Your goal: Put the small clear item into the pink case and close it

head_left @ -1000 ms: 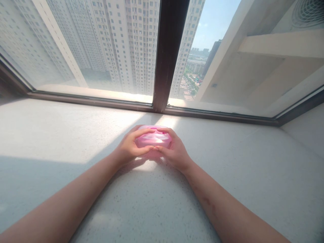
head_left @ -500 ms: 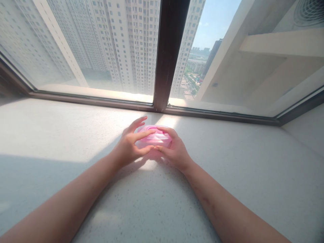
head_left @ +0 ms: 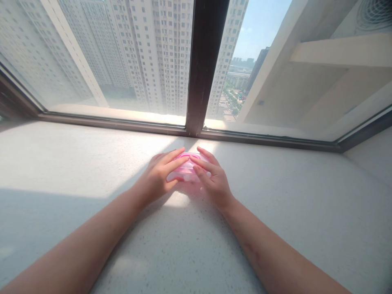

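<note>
A small pink see-through plastic container with a lid sits on the white speckled sill below the window post. My left hand grips its left side, thumb low at the front and fingers across the lid. From the right, my right hand has its fingers spread apart. A fingertip touches the top of the lid near the left fingertips, while the thumb points up in front of the container's right part. Both hands hide the container's ends, and what is inside cannot be made out.
The pale speckled sill stretches to both sides, with sunlit patches and shadow on it. Behind the container stand the dark window frame and its glass panes. Tall buildings show outside.
My right hand has loosened its hold: its thumb has moved up from the lower front edge and its fingers have spread. My left fingers have come down onto the lid.
</note>
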The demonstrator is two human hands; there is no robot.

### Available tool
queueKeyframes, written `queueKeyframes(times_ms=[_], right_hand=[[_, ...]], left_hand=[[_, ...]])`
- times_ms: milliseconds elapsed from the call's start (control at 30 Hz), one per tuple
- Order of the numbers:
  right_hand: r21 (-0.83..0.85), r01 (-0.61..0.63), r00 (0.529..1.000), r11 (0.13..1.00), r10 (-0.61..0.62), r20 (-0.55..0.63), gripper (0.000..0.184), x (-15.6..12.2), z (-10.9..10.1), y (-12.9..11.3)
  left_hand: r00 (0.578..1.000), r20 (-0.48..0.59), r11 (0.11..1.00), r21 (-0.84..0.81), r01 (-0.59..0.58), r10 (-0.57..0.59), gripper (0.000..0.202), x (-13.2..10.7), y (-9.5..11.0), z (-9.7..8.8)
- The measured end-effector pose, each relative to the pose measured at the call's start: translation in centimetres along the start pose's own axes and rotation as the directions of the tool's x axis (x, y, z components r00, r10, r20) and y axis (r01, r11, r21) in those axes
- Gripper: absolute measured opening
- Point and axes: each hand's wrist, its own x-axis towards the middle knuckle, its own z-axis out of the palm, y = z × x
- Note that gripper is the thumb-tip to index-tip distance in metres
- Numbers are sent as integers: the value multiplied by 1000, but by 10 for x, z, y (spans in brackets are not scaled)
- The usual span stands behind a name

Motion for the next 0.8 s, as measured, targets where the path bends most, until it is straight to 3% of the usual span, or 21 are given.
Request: queueKeyframes(times_ms=[167,467,800], right_hand=[[-7,-2,1000,1000,3,10,25,0,-1,-3],[-40,-4,1000,999,5,30,26,1,-1,-2],[-50,65,994,997,-60,93,53,1,-4,-2]], left_hand=[[998,-60,1000,-3,-19,18,51,1,0,3],[998,-65,996,84,-21,26,52,2,3,2],[996,-92,1000,-10,-19,18,51,2,0,6]])
